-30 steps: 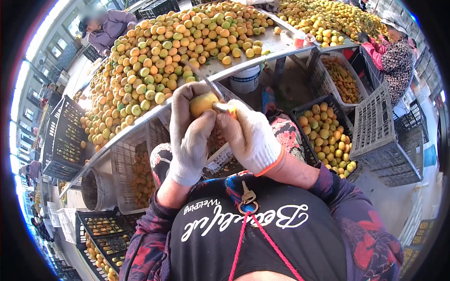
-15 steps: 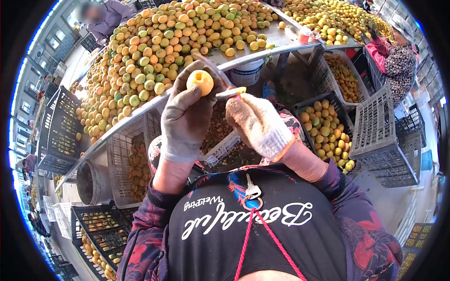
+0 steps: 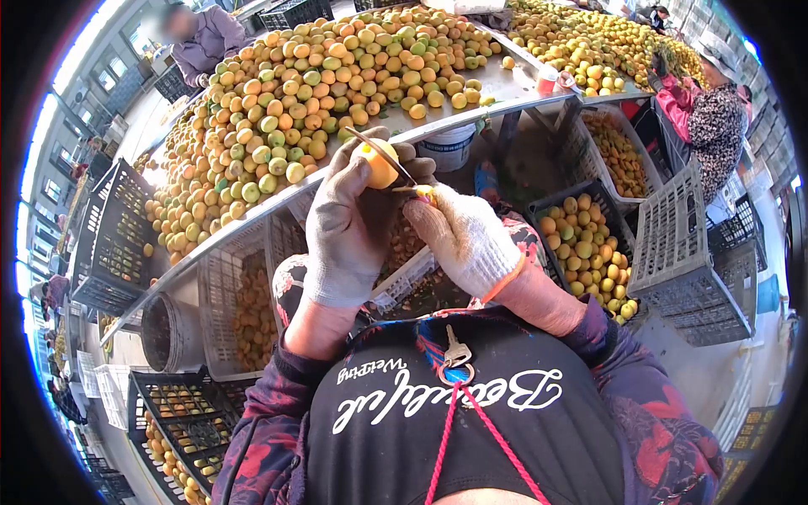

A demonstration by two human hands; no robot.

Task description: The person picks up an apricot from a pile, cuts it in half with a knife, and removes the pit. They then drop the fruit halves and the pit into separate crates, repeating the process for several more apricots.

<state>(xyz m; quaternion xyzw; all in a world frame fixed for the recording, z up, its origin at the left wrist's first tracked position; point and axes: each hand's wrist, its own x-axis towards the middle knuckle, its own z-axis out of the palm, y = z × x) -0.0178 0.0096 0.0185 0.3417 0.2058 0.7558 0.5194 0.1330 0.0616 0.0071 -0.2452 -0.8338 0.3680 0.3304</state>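
Observation:
My left hand (image 3: 343, 231), in a soiled grey-white glove, is closed around a yellow-orange apricot (image 3: 379, 171). Gripped in my right hand (image 3: 471, 240), which wears a white glove with a brown-stained front, is a knife (image 3: 385, 151). Its thin blade lies across the face of the apricot. My right fingers hide most of the handle, and a small yellow bit shows by them. Both hands are close together above my lap, just in front of the table edge. Beyond them, a large heap of apricots (image 3: 286, 109) covers the sorting table.
A metal table rim (image 3: 471, 114) runs across in front of me. Below it stand a white bucket (image 3: 446, 147) and a crate of cut fruit (image 3: 252, 311). To the right are a black crate of apricots (image 3: 587, 252) and a tilted grey crate (image 3: 677, 261). Other people work around the tables.
The knife blade has moved left onto the apricot, and my right hand has come nearer to my left. The apricot has turned, so its hollow top no longer faces me.

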